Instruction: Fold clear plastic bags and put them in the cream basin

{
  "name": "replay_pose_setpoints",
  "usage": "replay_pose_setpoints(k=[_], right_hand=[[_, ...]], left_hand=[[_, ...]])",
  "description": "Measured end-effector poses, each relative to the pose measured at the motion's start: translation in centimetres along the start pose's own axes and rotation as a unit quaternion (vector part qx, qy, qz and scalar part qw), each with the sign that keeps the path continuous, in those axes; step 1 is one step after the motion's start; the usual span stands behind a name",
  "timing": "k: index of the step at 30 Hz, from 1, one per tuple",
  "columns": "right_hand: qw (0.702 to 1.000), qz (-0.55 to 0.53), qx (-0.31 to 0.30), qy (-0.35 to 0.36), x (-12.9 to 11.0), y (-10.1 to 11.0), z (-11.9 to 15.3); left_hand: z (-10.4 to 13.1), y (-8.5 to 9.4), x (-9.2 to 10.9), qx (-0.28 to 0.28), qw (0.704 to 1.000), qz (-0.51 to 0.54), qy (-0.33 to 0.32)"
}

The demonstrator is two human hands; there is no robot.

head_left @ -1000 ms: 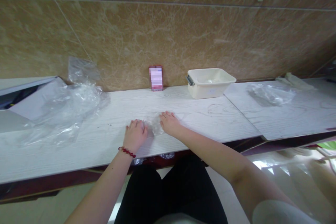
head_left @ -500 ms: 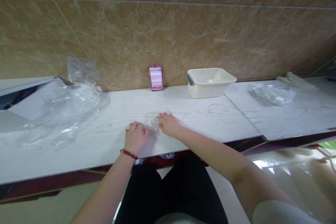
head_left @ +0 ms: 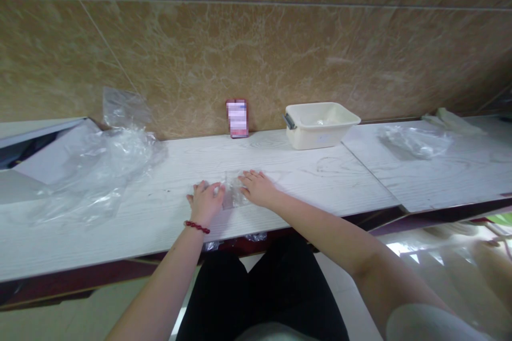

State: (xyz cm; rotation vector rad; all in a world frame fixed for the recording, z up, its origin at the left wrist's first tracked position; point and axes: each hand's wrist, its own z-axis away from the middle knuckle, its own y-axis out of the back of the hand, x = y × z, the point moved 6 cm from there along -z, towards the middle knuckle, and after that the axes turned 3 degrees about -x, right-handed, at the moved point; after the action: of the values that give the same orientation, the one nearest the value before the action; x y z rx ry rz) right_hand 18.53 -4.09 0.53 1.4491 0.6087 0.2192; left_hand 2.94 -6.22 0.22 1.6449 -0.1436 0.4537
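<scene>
1 small clear plastic piece (head_left: 233, 196), lying on the white wood-grain tabletop (head_left: 304, 213) between the hands, near the front edge. Blurred; can't tell if it's one layer or several.

Other counts: 1 cream tub (head_left: 314, 139) with something clear inside, 1 phone (head_left: 237, 119) propped on the marbled wall (head_left: 200, 53), 1 big film heap (head_left: 124, 152) at left, 1 crumpled plastic bundle (head_left: 418, 141) at right, 1 pale cloth (head_left: 456, 121) behind it, 1 white box (head_left: 50, 157) far left. Film heap overlaps the box, hides part of it.

Right hand (head_left: 256, 188): open, palm down, fingers flat over the piece's right end, covering it. Left hand (head_left: 206, 202): loosely open, fingers bent, thumb by the left edge; contact unclear.
</scene>
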Motion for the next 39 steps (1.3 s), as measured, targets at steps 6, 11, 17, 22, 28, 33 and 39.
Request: replay_pose_setpoints(k=[6, 11, 17, 22, 28, 33, 39], right_hand=[[1.000, 0.004, -0.007, 0.002, -0.1, 0.0, 0.1], [1.000, 0.008, -0.011, 0.003, -0.2, -0.2, 0.0], [1.000, 0.006, -0.015, 0.005, -0.3, -0.3, -0.1], [1.000, 0.009, -0.020, 0.004, -0.4, -0.2, 0.0], [1.000, 0.019, -0.007, 0.012, -0.4, -0.1, 0.3], [0.999, 0.029, -0.009, 0.024, -0.5, -0.1, 0.4], [0.999, 0.035, -0.013, 0.025, -0.3, -0.3, 0.2]], left_hand=[[1.7, 1.4, 0.9, 0.066, 0.996, -0.056, -0.009], [2.0, 0.6, 0.8, 0.040, 0.997, -0.060, -0.010], [1.0, 0.1, 0.6, 0.030, 0.999, -0.023, 0.008], [1.0, 0.6, 1.0, 0.048, 0.999, -0.011, 0.012], [1.4, 1.4, 1.9, 0.080, 0.996, -0.038, -0.028], [1.3, 0.2, 6.3, 0.012, 0.965, -0.067, -0.253], [0.4, -2.5, 6.9, -0.064, 0.958, -0.102, -0.259]])
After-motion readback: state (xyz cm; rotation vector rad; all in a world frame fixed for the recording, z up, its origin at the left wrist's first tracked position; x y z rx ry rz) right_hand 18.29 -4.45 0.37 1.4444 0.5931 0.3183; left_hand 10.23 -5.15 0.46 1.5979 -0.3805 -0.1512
